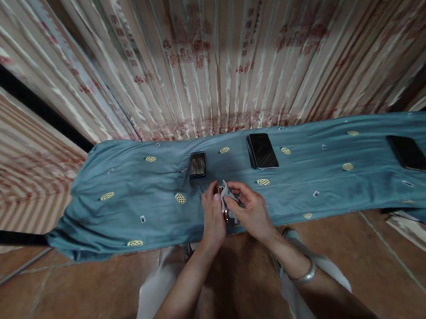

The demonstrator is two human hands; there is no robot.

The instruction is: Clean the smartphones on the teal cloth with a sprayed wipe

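My left hand (212, 215) is closed around a small shiny object (227, 216), mostly hidden between my hands, so its kind is unclear. In my right hand (253, 211) is a thin grey cloth (225, 192), pinched between thumb and fingers and pressed against that object. Both hands are together above the front edge of the cloth-covered surface. Just beyond them lies a small dark square item (197, 165), partly blurred out. A black phone-like slab (263, 151), seemingly stacked on another, lies farther back to the right of my hands.
A teal sheet (160, 184) with yellow spots covers the long narrow surface. Another black flat slab (409, 152) lies at its right end. Striped curtains (199, 74) hang behind, with a dark pole (16, 86) at the left. Tiled floor (75, 313) shows below.
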